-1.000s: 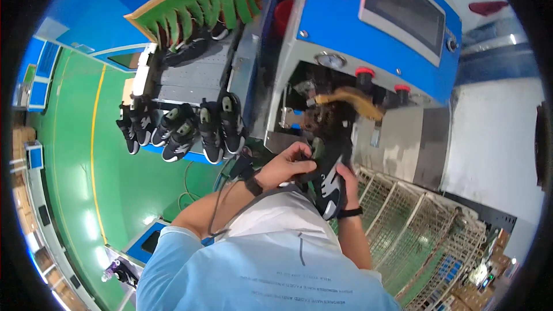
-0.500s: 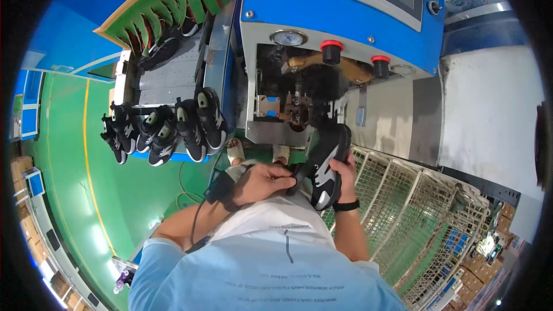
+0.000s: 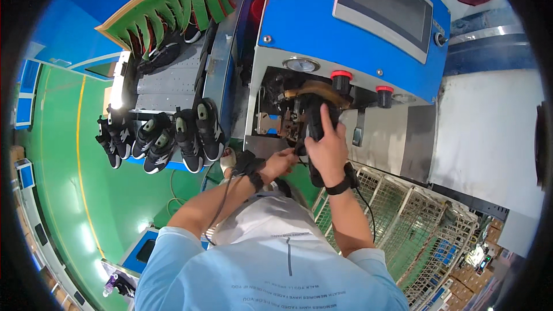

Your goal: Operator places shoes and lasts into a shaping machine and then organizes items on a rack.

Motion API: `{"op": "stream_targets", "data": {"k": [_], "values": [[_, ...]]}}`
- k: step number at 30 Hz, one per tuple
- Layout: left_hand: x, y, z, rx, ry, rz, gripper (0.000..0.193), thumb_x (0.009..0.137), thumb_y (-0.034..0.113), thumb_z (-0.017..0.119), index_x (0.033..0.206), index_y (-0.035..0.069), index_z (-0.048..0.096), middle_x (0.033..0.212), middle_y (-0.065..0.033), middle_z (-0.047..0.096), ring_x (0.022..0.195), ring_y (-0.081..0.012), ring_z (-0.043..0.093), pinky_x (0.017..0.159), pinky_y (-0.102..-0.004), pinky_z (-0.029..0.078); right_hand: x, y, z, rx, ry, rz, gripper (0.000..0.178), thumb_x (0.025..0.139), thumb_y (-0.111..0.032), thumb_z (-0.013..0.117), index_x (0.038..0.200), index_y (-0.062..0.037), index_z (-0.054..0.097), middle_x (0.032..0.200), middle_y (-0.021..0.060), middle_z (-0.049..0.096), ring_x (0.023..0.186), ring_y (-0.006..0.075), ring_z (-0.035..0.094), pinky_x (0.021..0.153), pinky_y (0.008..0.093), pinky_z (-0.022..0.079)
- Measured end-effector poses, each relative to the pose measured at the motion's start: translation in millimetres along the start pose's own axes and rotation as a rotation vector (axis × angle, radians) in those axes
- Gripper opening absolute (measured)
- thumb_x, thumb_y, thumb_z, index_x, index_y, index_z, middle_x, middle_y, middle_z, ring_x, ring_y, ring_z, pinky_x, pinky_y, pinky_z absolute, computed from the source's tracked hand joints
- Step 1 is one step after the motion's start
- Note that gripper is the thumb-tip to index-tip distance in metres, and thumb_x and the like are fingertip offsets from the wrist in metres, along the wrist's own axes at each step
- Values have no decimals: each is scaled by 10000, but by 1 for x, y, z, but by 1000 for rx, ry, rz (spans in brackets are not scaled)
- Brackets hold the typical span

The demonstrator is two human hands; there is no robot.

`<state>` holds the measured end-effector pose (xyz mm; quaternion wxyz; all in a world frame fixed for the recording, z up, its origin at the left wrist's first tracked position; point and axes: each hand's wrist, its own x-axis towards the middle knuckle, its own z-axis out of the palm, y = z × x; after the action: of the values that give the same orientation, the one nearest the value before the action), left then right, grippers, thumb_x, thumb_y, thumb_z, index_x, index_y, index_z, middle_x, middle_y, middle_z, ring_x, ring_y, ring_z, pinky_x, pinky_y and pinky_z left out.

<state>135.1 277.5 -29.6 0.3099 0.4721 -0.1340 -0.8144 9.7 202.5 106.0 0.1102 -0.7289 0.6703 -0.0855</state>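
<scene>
A black shoe, now with its dark sole toward me, is held up in the opening of the blue and white machine, one end in among the metal clamp parts. My right hand grips it from the right side, the index finger stretched along the sole. On the shoe's left, my left hand pinches a dark flap or strap at its edge; the fingertips are partly hidden. Whether the shoe touches the clamp cannot be made out.
Several black and white shoes hang on a rack at the left, before a conveyor with green strip curtains. A screen, a gauge and red-ringed knobs are on the machine. A wire basket stands at right.
The shoe has gone from in front of my body up into the machine's opening and has been turned sole toward me. Both hands moved with it. A red light on the machine is now lit in view.
</scene>
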Motion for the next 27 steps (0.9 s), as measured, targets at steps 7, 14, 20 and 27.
{"op": "stream_targets", "data": {"k": [7, 14, 20, 27], "values": [[-10, -11, -22, -77, 181, -63, 390, 990, 252, 569, 1301, 17, 545, 989, -105, 690, 862, -204, 683, 710, -334, 553, 37, -16, 19, -96, -93, 27, 828, 841, -329, 675, 1570, -240, 293, 1143, 344, 545, 911, 496, 648, 742, 558, 553], [-79, 19, -58, 128, 208, 140, 335, 966, 296, 555, 1057, -11, 653, 812, -53, 649, 701, -141, 591, 652, -272, 485, 28, -18, 15, -109, 26, 93, 814, 860, -319, 655, 1574, -204, 280, 1229, 354, 507, 950, 528, 635, 800, 571, 535], [-92, 23, -43, 340, 283, 201, 371, 930, 293, 553, 1098, -17, 669, 852, -79, 687, 751, -185, 631, 704, -332, 511, -1, -29, 18, -27, 272, 25, 836, 915, -327, 666, 1605, -202, 211, 1286, 354, 472, 1064, 543, 584, 847, 549, 516], [-88, 16, -12, 198, -35, 156, 607, 959, 584, 567, 1261, 59, 603, 839, -100, 683, 763, -196, 685, 648, -302, 544, -101, -10, 14, 100, 275, -125, 785, 901, -226, 710, 1571, -112, 317, 1304, 346, 446, 1085, 540, 533, 856, 527, 488]]}}
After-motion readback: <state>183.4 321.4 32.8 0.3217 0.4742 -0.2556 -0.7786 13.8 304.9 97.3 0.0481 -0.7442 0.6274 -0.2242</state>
